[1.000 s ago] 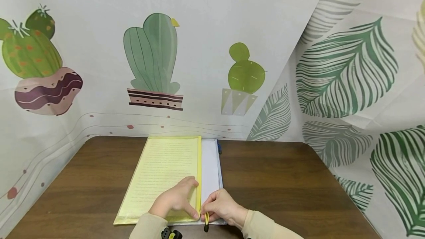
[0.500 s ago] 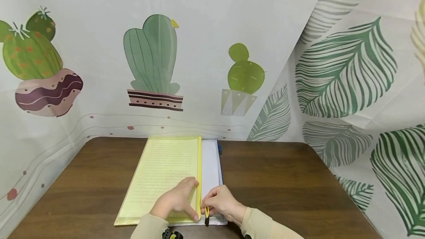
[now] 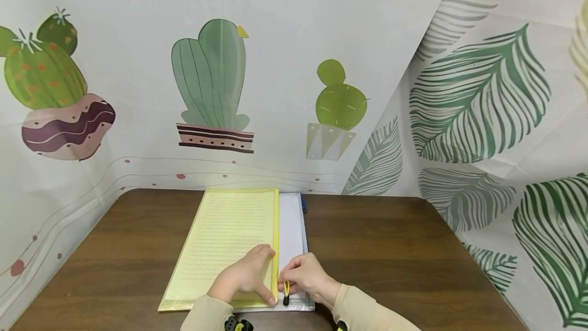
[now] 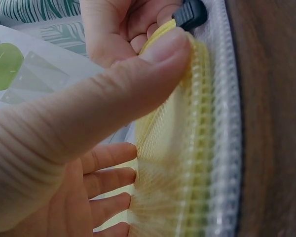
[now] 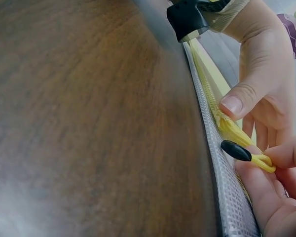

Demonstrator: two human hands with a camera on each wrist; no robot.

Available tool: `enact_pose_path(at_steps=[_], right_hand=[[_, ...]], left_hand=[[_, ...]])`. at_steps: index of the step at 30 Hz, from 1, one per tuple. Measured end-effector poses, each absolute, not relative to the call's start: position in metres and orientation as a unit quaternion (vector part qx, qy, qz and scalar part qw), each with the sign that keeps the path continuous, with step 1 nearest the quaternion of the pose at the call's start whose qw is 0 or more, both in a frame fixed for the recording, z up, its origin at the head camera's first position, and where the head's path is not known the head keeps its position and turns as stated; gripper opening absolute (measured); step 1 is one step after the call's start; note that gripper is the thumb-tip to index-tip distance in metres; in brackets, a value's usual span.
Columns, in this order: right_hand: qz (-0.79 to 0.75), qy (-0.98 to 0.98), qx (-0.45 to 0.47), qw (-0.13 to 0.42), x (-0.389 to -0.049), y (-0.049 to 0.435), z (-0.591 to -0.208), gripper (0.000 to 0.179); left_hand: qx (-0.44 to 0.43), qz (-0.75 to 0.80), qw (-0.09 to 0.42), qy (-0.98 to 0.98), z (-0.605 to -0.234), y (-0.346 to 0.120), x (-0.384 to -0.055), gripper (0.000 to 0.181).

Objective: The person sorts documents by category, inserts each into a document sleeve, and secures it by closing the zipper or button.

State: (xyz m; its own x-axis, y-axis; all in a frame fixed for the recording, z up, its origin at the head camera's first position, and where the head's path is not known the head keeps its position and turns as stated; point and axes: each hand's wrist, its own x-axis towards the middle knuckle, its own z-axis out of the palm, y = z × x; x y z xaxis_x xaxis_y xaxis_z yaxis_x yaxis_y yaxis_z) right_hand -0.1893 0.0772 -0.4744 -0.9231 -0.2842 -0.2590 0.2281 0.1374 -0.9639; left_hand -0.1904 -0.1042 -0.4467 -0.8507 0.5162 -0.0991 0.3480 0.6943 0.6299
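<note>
A yellow mesh zip pouch (image 3: 225, 223) with a printed sheet showing through lies flat on the table. Under it, a white zip pouch (image 3: 290, 229) sticks out on the right. My left hand (image 3: 245, 276) rests on the yellow pouch with fingers extended, its thumb (image 4: 163, 52) pressing the near right corner. Just beside that thumb, my right hand (image 3: 310, 277) pinches the zipper pull (image 5: 263, 162) at the pouch's right edge. From the pull hangs a yellow cord loop with a black end (image 5: 236, 150). The metal slider is hidden by the fingertips.
The brown wooden table (image 3: 376, 249) extends to both sides of the pouches. A blue tag (image 3: 303, 204) shows at the white pouch's far right corner. Behind the table hangs a white cloth (image 3: 280, 65) printed with cacti and leaves.
My right hand has slid slightly away from me along the yellow pouch's right edge, taking the zipper pull with it. The left hand has stayed in place.
</note>
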Motion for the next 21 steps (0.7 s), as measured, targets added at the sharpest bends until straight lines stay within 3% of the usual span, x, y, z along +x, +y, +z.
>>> enact_pose_path(at_steps=[9, 21], right_hand=[[-0.66, 0.726, -0.022, 0.192, -0.1939, 0.0763, -0.4747, 0.012], [-0.66, 0.728, -0.018, 0.183, -0.1991, 0.0739, -0.4757, 0.008]], left_hand=[[0.237, 0.312, 0.135, 0.91, -0.4469, -0.1051, -0.1911, 0.103], [0.233, 0.309, 0.133, 0.912, -0.4467, -0.1035, -0.1893, 0.112]])
